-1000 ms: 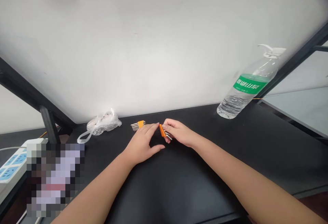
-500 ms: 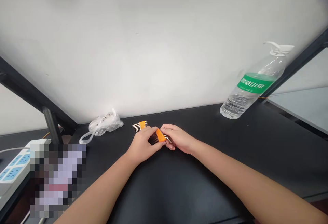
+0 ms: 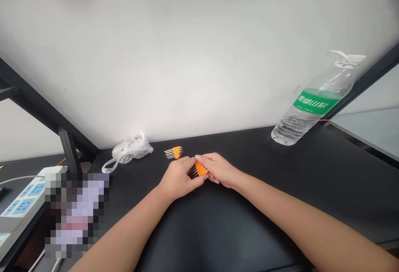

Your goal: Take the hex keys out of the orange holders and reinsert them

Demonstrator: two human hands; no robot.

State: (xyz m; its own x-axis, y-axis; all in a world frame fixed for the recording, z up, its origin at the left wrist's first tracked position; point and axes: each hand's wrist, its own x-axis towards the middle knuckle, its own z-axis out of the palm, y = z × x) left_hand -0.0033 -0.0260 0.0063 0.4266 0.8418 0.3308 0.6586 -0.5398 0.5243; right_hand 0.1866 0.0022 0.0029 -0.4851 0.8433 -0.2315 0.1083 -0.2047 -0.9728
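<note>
Between both hands is a hex key set (image 3: 201,169), its metal keys seated in an orange holder. My left hand (image 3: 178,178) is closed around the left side, where the long key shafts are partly covered by the fingers. On the right, my right hand (image 3: 218,169) grips the bent ends, with the thumb on the orange holder's upper edge. A second hex key set (image 3: 176,152) with the same orange holder lies on the black tabletop (image 3: 249,214) just beyond my left hand, touched by neither hand as far as I see.
A large water bottle (image 3: 307,104) with a green label stands at the back right against the wall. A clear plastic bag (image 3: 132,149) lies at the back left. Further left are a white power strip (image 3: 26,199) and a blurred-out object (image 3: 77,214).
The right thumb and fingers have closed further over the bent ends of the held hex key set. The view has shifted slightly, and more of the second set shows.
</note>
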